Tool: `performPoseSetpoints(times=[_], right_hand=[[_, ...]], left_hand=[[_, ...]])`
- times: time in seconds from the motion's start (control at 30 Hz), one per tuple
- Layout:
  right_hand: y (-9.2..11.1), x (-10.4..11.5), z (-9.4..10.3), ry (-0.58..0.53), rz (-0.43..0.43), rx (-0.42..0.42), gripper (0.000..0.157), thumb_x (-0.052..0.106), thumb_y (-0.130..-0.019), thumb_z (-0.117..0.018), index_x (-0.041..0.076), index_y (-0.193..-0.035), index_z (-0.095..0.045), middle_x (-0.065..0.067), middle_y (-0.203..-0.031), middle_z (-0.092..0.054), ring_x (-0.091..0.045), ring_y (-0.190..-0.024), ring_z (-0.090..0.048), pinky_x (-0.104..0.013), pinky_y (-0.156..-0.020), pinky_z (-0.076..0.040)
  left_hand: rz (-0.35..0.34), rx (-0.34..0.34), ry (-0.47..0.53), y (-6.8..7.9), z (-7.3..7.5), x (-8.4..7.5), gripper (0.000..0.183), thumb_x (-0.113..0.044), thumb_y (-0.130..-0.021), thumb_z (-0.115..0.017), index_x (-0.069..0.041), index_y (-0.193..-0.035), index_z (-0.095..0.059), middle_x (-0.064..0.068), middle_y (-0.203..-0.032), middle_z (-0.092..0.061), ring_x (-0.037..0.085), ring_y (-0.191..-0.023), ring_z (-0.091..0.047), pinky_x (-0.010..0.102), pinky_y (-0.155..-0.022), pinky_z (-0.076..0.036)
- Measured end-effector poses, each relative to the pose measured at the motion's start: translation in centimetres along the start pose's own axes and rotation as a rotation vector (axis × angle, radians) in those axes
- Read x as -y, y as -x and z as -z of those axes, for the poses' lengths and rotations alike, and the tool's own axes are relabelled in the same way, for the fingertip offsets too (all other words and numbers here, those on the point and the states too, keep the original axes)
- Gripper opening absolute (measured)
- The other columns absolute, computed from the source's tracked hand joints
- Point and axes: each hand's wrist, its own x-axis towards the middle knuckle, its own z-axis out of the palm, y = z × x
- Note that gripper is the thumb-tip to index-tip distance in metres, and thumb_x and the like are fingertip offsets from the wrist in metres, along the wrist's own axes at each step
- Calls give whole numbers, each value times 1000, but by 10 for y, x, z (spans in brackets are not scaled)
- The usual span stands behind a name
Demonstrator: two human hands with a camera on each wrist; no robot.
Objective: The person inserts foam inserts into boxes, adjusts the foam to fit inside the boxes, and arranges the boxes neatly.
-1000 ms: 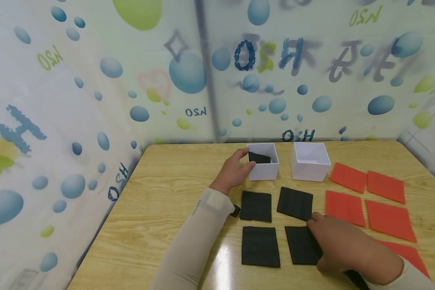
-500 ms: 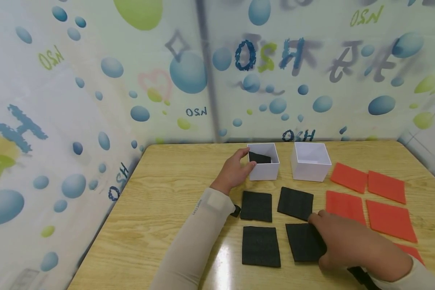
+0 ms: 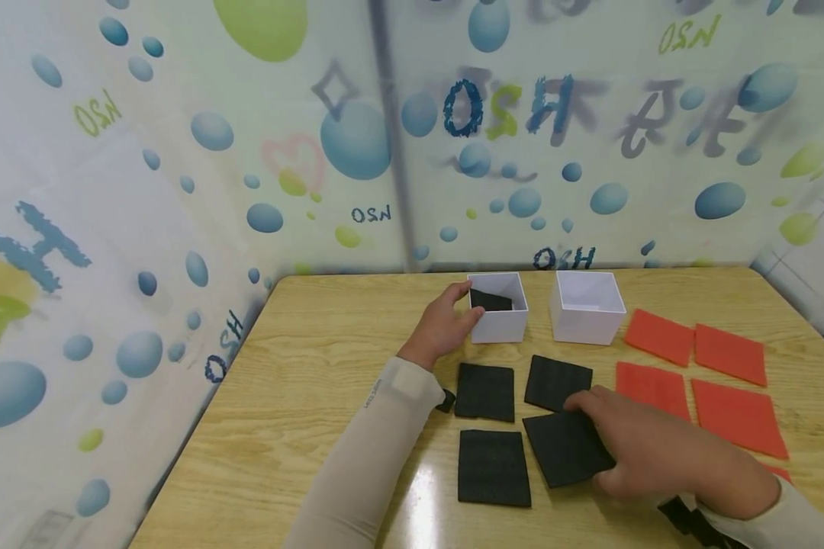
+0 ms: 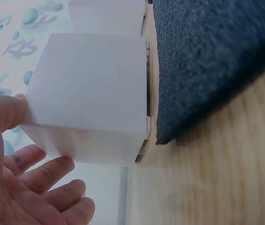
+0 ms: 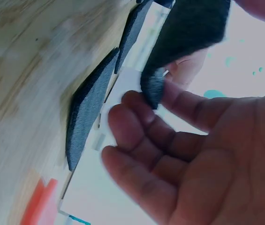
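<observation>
My left hand (image 3: pixel 441 326) holds the left white box (image 3: pixel 500 326) by its near left corner. In the left wrist view, the thumb (image 4: pixel 8 110) lies at one edge of that box and fingertips touch its side. A black piece (image 3: pixel 489 300) shows inside the box. My right hand (image 3: pixel 648 446) pinches a black foam square (image 3: pixel 564 450) by its right side, tilted and lifted off the table. In the right wrist view, this black square (image 5: pixel 188 35) looks bent between thumb and fingers. Further black squares lie flat nearby: one at back left (image 3: pixel 484 392), one at back right (image 3: pixel 556 381), one in front (image 3: pixel 494 467).
A second white box (image 3: pixel 587 307) stands right of the first, with nothing visible inside. Several red foam squares (image 3: pixel 741 415) lie on the right of the wooden table (image 3: pixel 302 381). A patterned curtain (image 3: pixel 357 229) hangs behind and at the left.
My right hand has raised the black foam square from the table and shifted it slightly left, turning it. The left hand stays at the box.
</observation>
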Motion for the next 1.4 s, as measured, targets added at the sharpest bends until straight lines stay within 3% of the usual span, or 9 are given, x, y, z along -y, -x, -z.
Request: performPoseSetpoints(times=[0.13,0.37,0.6,0.83,1.03,1.1,1.3,1.4], right_hand=[[0,-2,2,-50,44,-43,85,36,-74,-92,12,-145,-51,-6,-143,-56,-21,-122,-58,-53,-101,-55],[-2,-5,4,-153,95,-134,85,35,-77,-91,15,-148,-49,-5,-144,-56,-21,-122,-57,-45,-96,-58],[0,-7,4,-250,163,-250,84,26,-79,-90,15,-151,-47,-11,-153,-50,-35,-133,-58,-49,-102,-57],[0,-6,5,-311,198,-325,82,21,-79,-91,10,-149,-50,-8,-150,-53,-34,-134,-57,-27,-106,-53],[-1,-7,4,-351,230,-374,80,16,-81,-90,7,-149,-49,-10,-148,-55,-38,-133,-60,-16,-104,-46],[-2,-7,3,-365,241,-402,81,13,-80,-91,6,-149,-50,-10,-148,-55,-32,-133,-60,-12,-104,-43],[-6,-10,2,-393,262,-462,82,10,-79,-91,6,-149,-50,-12,-147,-56,10,-127,-50,-5,-104,-37],[-8,-11,2,-398,250,-465,81,13,-81,-91,6,-149,-50,-13,-148,-56,3,-130,-53,-5,-103,-37]], left_hand=[[1,2,3,0,0,0,63,-37,-108,-61,-22,-164,-38,4,-167,-43,25,-156,-37,49,-126,-34],[5,4,4,0,-1,1,63,-38,-108,-62,-23,-164,-38,4,-167,-43,25,-156,-37,49,-126,-33],[3,8,10,0,0,0,64,-38,-108,-62,-22,-165,-38,4,-167,-43,25,-156,-37,50,-126,-33],[2,11,6,0,0,-1,63,-37,-108,-61,-23,-165,-37,3,-168,-42,25,-156,-37,49,-126,-33],[5,11,6,0,0,-2,64,-38,-108,-61,-23,-165,-37,3,-167,-42,25,-156,-37,50,-126,-34],[7,11,5,0,0,-2,64,-38,-108,-61,-24,-165,-37,3,-167,-42,25,-156,-37,50,-126,-34],[20,9,-2,-1,0,0,63,-39,-108,-61,-25,-165,-37,2,-167,-42,26,-156,-37,50,-125,-34],[18,10,0,-1,0,0,64,-39,-108,-61,-25,-165,-37,2,-168,-42,26,-156,-36,50,-125,-34]])
